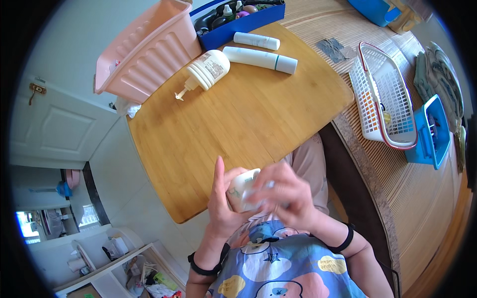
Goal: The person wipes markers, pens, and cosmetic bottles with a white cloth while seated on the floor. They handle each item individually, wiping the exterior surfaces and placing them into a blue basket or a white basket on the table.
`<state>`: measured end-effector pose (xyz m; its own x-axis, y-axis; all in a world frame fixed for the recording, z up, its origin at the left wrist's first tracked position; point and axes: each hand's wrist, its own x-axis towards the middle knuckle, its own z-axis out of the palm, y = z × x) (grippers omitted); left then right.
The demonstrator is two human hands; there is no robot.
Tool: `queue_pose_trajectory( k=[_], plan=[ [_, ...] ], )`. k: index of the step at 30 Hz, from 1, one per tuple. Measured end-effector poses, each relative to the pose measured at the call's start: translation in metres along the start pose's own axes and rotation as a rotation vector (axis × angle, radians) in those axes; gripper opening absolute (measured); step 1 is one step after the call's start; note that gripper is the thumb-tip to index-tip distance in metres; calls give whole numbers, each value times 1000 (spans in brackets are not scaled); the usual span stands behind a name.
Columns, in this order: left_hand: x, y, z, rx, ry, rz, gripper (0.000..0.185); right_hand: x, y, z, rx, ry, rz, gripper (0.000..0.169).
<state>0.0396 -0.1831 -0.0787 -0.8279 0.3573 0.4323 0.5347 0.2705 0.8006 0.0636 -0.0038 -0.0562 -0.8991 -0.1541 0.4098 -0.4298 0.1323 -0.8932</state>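
A white container (pixel 238 190) with greenish print is tilted in my left hand (pixel 221 199), just over the near edge of the wooden table (pixel 231 126). The thumb of that hand points up, and its other fingers wrap behind the container. My right hand (pixel 287 192) is motion-blurred at the container's right end. Its fingers are bent; whether they grip the container or something small and white is unclear. Farther up the table lie a cream pump bottle (pixel 208 69), a long white tube-shaped bottle (pixel 261 59) and a shorter white bottle (pixel 257 41).
A pink plastic basket (pixel 156 63) and a blue box (pixel 242 26) of bottles line the table's far side. To the right, a white perforated basket (pixel 387 97) with red trim, a blue bin (pixel 428 134) and folded cloth (pixel 439 78) rest on a woven mat (pixel 417 208).
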Motion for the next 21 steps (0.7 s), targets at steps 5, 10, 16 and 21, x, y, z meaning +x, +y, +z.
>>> queue_pose_trajectory(
  k=[5,10,16,21],
  plan=[
    [-1,4,-3,12,-48,108,117,-1,7,-6,-8,218,59,18],
    [0,3,-4,39,-43,133,104,10,-6,13,-100,-61,-234,12],
    [1,4,-1,13,88,147,125,20,1,17,287,113,33,12],
    [3,7,3,-72,248,99,128,19,9,21,809,112,241,25]
  ],
)
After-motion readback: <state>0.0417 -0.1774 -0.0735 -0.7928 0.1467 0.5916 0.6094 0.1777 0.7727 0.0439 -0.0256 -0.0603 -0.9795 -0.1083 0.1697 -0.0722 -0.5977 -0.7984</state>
